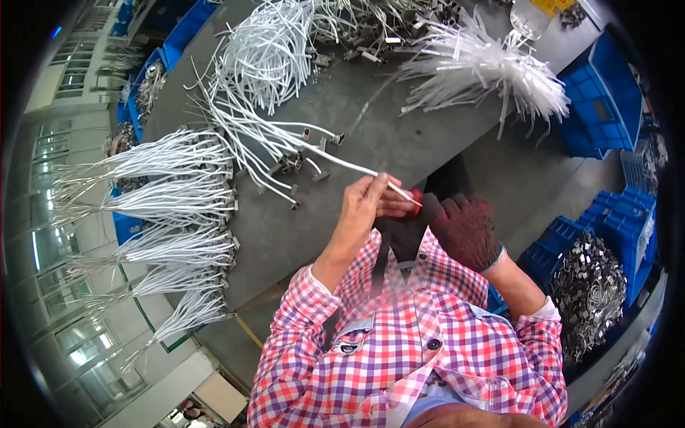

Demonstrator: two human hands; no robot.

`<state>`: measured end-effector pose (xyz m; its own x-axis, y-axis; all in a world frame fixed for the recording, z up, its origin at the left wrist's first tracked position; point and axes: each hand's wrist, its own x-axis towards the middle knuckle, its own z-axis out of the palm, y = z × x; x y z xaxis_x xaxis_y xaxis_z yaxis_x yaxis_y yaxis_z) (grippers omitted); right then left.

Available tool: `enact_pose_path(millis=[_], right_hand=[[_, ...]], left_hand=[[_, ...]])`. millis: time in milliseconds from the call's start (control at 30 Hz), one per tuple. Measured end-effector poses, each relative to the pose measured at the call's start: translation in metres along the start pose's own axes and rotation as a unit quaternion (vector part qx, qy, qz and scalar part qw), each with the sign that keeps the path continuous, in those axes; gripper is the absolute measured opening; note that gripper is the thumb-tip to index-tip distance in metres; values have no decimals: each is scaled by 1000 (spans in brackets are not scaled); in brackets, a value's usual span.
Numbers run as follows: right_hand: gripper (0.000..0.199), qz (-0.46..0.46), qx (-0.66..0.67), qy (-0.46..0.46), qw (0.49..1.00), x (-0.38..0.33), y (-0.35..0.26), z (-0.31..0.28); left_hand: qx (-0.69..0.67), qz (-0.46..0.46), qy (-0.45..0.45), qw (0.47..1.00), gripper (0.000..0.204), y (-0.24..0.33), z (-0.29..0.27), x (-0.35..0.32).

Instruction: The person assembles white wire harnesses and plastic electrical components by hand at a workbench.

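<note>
My bare left hand (365, 203) pinches a white sleeved wire (335, 161) close to its end. The wire trails back over the table to the loose white wires with small metal end pieces. Something red (415, 202) shows at the left fingertips; its kind is unclear. Right beside it, my right hand (460, 228) wears a dark glove with a red coating. Its fingers are curled at the wire's tip, and whatever they grip is hidden.
Bundled white wires (178, 196) overhang the left edge of the grey table (278, 235). Across it lie a wire heap (264, 57), clear plastic strips (492, 75) and a clear bottle (529, 18). Blue crates (599, 100) stand at right, near a pile of metal parts (589, 296).
</note>
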<state>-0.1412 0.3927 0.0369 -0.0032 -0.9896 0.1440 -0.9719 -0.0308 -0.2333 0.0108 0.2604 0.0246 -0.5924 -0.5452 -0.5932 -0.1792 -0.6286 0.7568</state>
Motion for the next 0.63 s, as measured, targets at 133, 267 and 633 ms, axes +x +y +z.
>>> enact_pose_path(millis=[133,267,633], right_hand=[[36,37,123,-50,990,5,6,3],[71,52,225,66,971,21,-7,10],[84,8,177,89,980,154,12,56]], left_hand=[[-70,58,6,996,26,-3,-1,-9],[-4,66,13,998,17,-18,3,-6],[201,89,169,961,19,30,-97,32]])
